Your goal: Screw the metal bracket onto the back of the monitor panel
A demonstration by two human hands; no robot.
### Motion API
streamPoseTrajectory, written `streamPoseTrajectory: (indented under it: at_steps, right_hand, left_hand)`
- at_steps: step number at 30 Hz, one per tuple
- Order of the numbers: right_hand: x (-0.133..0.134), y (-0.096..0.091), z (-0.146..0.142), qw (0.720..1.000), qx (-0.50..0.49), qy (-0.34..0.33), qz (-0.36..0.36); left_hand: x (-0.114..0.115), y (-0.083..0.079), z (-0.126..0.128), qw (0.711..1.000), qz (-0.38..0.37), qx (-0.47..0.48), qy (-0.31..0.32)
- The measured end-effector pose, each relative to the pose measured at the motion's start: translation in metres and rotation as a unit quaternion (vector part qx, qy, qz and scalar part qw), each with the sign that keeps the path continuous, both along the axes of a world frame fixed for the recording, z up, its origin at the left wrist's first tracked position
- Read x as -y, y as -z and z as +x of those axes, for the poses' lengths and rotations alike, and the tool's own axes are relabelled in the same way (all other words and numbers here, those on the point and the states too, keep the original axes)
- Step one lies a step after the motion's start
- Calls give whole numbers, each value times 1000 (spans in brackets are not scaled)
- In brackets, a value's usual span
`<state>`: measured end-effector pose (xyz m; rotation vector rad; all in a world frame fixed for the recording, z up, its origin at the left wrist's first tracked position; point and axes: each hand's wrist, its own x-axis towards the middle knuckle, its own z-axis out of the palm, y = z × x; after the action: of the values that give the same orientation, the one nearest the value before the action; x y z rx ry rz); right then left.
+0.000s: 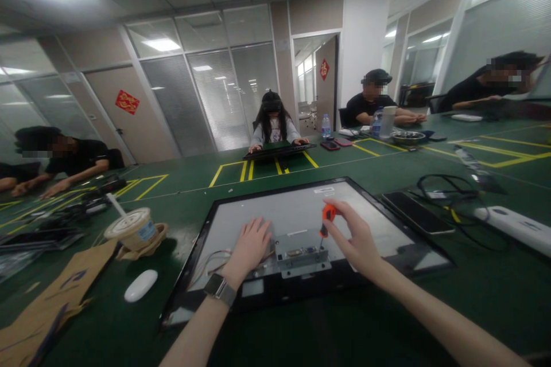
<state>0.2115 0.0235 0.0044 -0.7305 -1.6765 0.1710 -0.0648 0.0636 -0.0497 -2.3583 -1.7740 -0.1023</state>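
Note:
A flat monitor panel (379, 223) lies face down on the green table, its grey metal back up, with a metal bracket (301, 255) near its front edge. My left hand (249, 243) rests flat on the panel beside the bracket, fingers spread, a watch on the wrist. My right hand (355, 238) pinches a small orange-handled screwdriver (327, 217), held upright with its tip down at the bracket's upper right corner. Thin coloured wires (210, 261) run out to the left of the bracket.
A lidded cup with a straw (131, 228), brown cardboard (55, 298) and a white mouse-like object (140, 285) lie at left. A phone (416, 212), black cables (451, 195) and a white power strip (514, 226) lie at right. Several people sit around the table.

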Motion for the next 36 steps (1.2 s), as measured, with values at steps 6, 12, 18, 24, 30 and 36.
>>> streamPoseTrajectory:
  at_steps: [6, 12, 18, 24, 30, 36]
  right_hand:
    - [0, 0, 0, 1000, 4, -4, 5]
    - [-2, 2, 0, 1000, -4, -20, -8]
    - [-5, 3, 1, 998, -28, -48, -44]
    - [-3, 0, 2, 999, -17, -33, -23]
    - [-5, 4, 2, 997, -25, -53, -44]
    - [-5, 2, 1, 999, -17, -47, -20]
  left_hand:
    - [-1, 2, -2, 1000, 4, 4, 3]
    - [-1, 2, -1, 1000, 12, 4, 2]
    - [-1, 1, 0, 1000, 8, 2, -3]
    - [-1, 3, -1, 1000, 11, 3, 1]
    - [-1, 2, -1, 1000, 5, 0, -5]
    - [0, -1, 0, 1000, -5, 3, -6]
